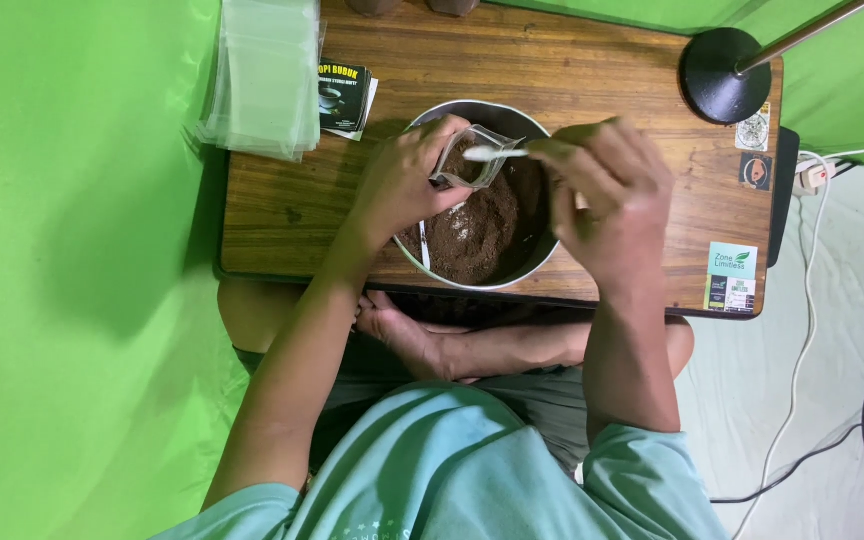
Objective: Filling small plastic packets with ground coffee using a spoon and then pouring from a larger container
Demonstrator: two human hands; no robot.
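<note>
My left hand (404, 180) holds a small clear plastic pouch (474, 158) open over a metal bowl (542, 255) filled with brown powder (482, 230). A white plastic spoon (494, 153) sits in my right hand (607, 190), its tip at the pouch's mouth. Both hands hover above the bowl, which stands on a low wooden table (282, 215). Some brown powder shows inside the pouch.
A stack of clear empty pouches (264, 75) lies at the table's far left, with a black printed packet (342, 97) beside it. A black round lamp base (722, 75) stands at the far right. White cables (807, 330) run over the floor on the right. Green cloth surrounds the table.
</note>
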